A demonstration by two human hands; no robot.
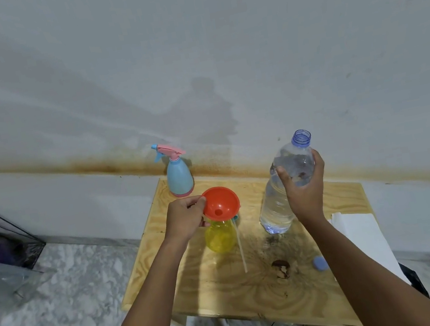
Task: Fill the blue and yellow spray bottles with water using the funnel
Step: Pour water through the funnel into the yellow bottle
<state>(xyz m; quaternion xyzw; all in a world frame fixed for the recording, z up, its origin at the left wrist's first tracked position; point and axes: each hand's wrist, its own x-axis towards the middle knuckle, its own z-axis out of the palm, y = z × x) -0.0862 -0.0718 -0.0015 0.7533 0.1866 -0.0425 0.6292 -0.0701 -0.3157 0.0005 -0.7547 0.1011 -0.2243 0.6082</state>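
Nearest to me, my two bare forearms reach forward over a low wooden counter (228,283). On its near right part lies a small blue cap (320,263), close to a dark knot in the wood, and a thin pale tube (240,246) lies on the counter, running from near the yellow bottle toward me. Further out, my left hand (185,219) has its fingers (197,201) pinching the left rim of the orange funnel (221,203), which sits in the neck of the yellow spray bottle (219,236); that bottle stands upright, its spray head off. To the right of it, well apart, my right hand (303,185) wraps around the upper body of a clear water bottle (287,183), fingers curled and pressed on the plastic. The bottle is open at the top and mostly full, its long axis leaning slightly, mouth up and to the right. I judge that the coming pour depends on this: the funnel lies to the left of the water bottle's mouth and lower, so my right hand must carry the bottle leftward and tip its mouth down into the cone while the left steadies it. Farthest away, at the counter's back edge by the stained wall, the blue spray bottle (178,173) stands upright with its pink trigger head on.
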